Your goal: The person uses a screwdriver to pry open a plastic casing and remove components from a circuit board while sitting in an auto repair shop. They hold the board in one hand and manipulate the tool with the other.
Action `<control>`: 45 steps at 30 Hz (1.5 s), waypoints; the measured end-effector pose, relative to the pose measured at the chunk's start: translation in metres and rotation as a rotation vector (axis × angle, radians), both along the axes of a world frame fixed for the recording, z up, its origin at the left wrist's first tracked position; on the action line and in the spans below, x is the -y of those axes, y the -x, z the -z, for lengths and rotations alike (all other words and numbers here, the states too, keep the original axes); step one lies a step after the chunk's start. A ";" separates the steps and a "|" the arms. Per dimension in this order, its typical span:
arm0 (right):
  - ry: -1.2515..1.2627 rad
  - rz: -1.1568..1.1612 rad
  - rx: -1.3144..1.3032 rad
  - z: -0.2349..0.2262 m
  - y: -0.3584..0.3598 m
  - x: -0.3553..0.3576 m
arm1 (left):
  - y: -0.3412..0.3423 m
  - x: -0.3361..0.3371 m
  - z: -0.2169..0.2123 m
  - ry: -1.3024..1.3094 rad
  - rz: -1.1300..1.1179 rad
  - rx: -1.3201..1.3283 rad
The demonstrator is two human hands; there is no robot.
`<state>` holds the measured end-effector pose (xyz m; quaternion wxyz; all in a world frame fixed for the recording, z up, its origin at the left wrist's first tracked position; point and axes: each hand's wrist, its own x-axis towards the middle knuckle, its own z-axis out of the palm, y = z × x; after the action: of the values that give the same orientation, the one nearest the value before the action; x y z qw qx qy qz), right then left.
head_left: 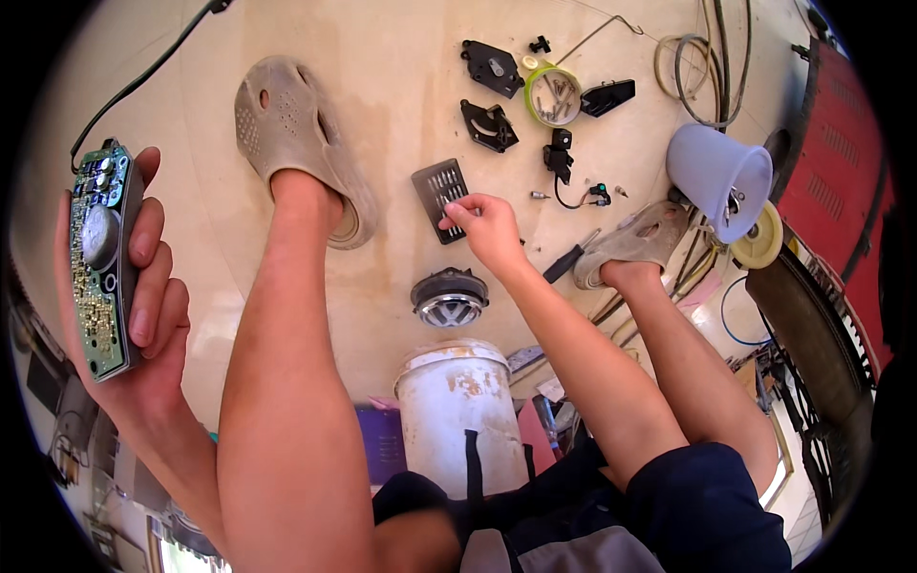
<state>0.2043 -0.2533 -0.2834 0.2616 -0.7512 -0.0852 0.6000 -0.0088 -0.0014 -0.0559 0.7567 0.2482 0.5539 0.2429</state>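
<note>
Pale flooring (382, 86) spreads beneath everything, apparently doing duty as my bench. At the left, my left hand (158, 310) is closed around the circuit board (107, 277), gripping its long edges, probably to spare the components. To its right, my right hand (485, 229) draws its fingertips close together over the flat bit case (425, 189); I can't tell whether they pinch a bit. Farther off, a green-rimmed dish (535, 112) corrals screws (564, 99), likely against rolling, with black plastic parts (489, 67) around it.
</note>
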 end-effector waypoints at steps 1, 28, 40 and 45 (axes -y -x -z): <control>0.016 0.005 -0.007 0.004 0.002 -0.001 | 0.003 0.002 0.003 0.002 -0.006 -0.013; 0.398 0.166 -0.232 -0.005 0.001 -0.019 | 0.010 0.004 0.022 0.097 -0.048 0.040; 0.459 0.159 -0.225 -0.006 0.002 -0.016 | 0.007 0.005 0.024 0.100 -0.055 0.032; 0.443 0.040 -0.179 0.001 0.000 -0.018 | 0.009 0.004 0.022 0.120 -0.032 0.019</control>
<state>0.2044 -0.2352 -0.2847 0.1089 -0.7354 0.0870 0.6631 -0.0183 -0.0057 -0.0779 0.7715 0.1912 0.5641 0.2237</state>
